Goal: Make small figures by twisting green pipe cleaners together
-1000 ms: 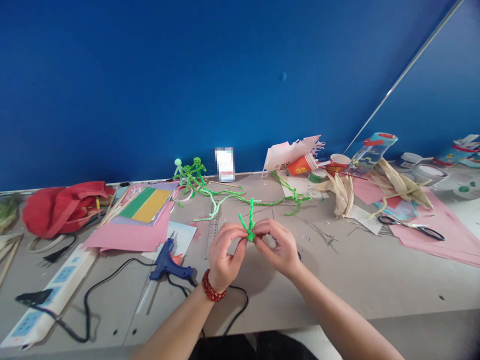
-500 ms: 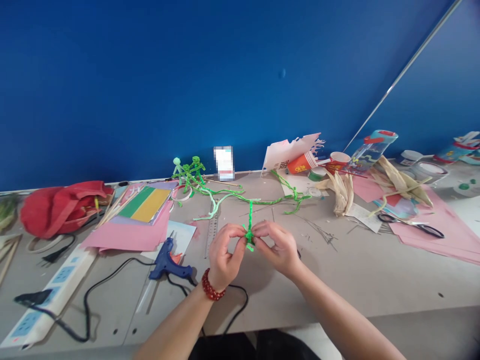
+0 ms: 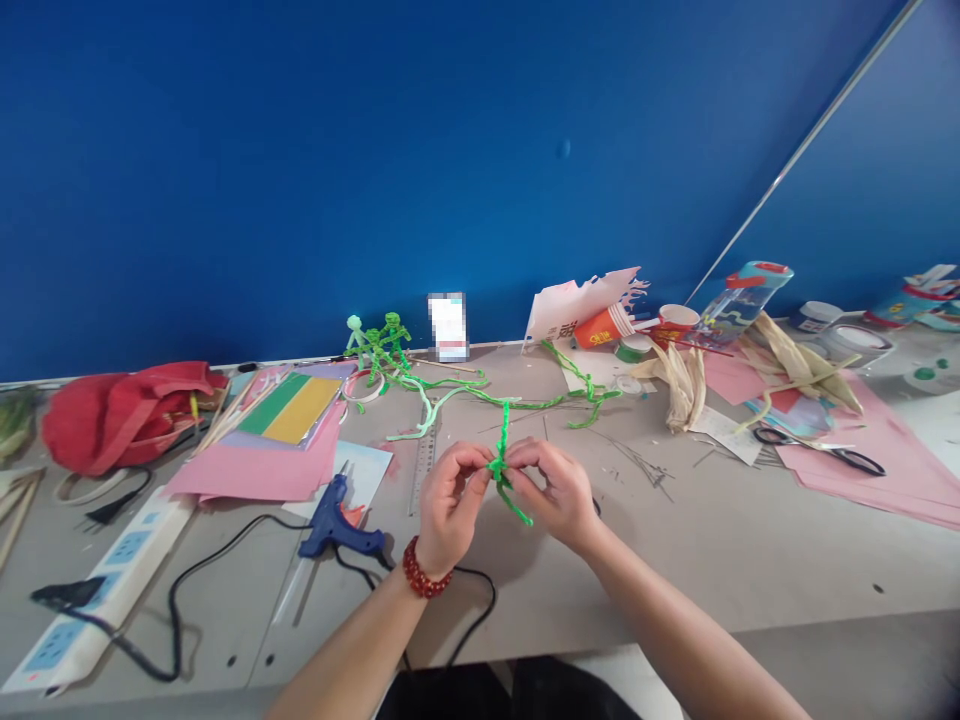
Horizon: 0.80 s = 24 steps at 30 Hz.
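Note:
Between my two hands is a small bright green pipe-cleaner piece (image 3: 505, 432), its twisted upper strand standing upright and a thinner strand slanting down to the right. My left hand (image 3: 456, 492), with a red bead bracelet (image 3: 426, 570) at the wrist, pinches its left side. On the other side my right hand (image 3: 553, 492) pinches it with thumb and fingers. Farther back, several green twisted figures (image 3: 386, 342) stand near the wall. Loose green strands (image 3: 540, 402) lie across the table behind my hands.
A blue glue gun (image 3: 337, 522) with a black cord lies left of my hands, near a white power strip (image 3: 124, 560). Scissors (image 3: 821, 450), dried husks (image 3: 681, 385), a paper cup (image 3: 604, 327) and pink paper (image 3: 900, 478) sit to the right. A ruler (image 3: 422, 465) lies behind my left hand.
The green piece has turned in my fingers: a longer strand now points down to the right below the pinch. Both hands stay in nearly the same place.

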Available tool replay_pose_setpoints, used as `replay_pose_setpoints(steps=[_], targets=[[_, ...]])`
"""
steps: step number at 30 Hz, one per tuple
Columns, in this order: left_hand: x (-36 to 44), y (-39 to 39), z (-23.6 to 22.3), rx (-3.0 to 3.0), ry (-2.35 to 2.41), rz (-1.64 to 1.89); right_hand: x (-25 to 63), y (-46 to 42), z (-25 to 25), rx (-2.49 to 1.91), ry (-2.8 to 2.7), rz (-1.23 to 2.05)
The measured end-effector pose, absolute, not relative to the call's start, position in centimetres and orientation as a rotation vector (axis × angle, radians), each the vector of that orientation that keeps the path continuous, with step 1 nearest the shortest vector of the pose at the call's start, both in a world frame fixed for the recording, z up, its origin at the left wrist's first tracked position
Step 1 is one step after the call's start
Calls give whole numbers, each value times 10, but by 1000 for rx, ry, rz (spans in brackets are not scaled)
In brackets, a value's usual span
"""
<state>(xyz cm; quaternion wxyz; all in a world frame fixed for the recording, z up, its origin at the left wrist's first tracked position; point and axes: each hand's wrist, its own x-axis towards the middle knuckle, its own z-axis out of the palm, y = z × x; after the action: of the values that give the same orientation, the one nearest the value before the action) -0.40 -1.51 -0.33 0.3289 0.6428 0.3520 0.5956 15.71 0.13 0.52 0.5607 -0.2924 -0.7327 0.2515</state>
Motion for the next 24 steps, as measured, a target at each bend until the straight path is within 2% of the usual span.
replay_pose_setpoints(steps=[8,18,24], targets=[[-5,-13,-3,1655,864,1485,160,4,0,-706,-1749,652],[-4,-14,-1,1727,959,1584,158,5,0,-726,-1710,717],[-3,-16,-4,1843,1077,1733,155,-2,12,-680,-1721,367]])
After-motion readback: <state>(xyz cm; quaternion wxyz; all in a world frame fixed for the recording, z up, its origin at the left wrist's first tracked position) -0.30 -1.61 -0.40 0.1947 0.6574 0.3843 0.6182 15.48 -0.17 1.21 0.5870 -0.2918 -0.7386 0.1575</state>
